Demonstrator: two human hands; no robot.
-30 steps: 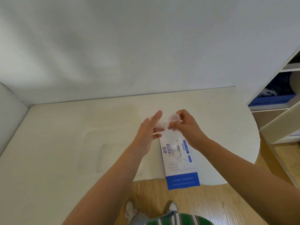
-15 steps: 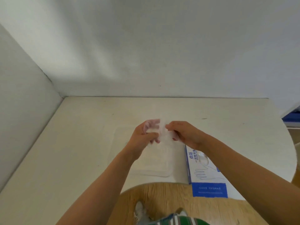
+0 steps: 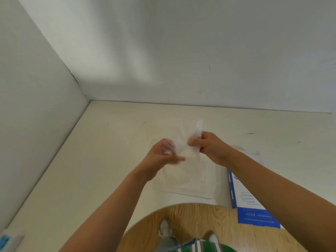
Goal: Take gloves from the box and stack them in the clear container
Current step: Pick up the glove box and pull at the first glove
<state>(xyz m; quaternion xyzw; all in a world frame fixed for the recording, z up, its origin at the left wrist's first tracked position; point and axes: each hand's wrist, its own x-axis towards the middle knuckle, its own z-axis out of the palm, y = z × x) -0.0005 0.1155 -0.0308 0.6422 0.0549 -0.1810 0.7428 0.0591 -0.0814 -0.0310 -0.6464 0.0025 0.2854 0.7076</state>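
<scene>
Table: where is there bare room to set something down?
Free on the table: the broad left stretch between left wall and container; the far strip along the back wall. Crowded: near centre and right, with container, box, and left hand and right hand holding the glove.

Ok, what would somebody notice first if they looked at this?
Two hands in the middle: the left hand and right hand both hold a thin see-through glove up over the white table. Right under them sits the clear container, hard to see, and the blue-and-white glove box lies at the table's near edge on the right.
</scene>
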